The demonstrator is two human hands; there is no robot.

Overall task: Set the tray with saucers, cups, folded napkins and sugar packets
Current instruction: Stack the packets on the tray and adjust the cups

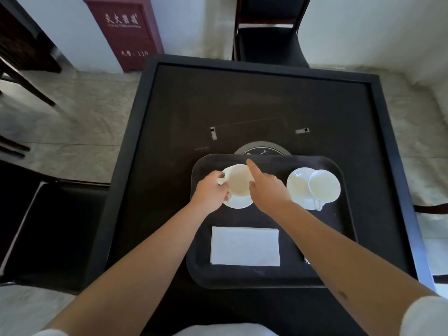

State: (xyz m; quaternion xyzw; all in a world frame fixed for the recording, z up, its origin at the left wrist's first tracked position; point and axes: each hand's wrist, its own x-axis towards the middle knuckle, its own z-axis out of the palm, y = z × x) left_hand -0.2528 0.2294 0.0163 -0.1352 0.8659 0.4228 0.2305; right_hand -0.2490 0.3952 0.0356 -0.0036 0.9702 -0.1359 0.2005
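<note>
The tray (339, 238), a dark rounded rectangle with a raised rim, is seen from the head camera resting on the near part of a black square table (242, 105). Two round, glossy white saucers are already set along its far side. On the right saucer (299, 187) a white cup (324, 186) is placed off centre. On the left saucer (238, 202) a second cup (238, 179) is being seated: its handle side is pinched by the left hand (212, 190), fingers closed on it, while its other side is steadied by the right hand (268, 184), forefinger stretched out. A flat white napkin (244, 246), soft and rectangular, lies nearer the person. No sugar packets can be made out, so these are judged outstanding; whether more napkins are needed cannot be told.
</note>
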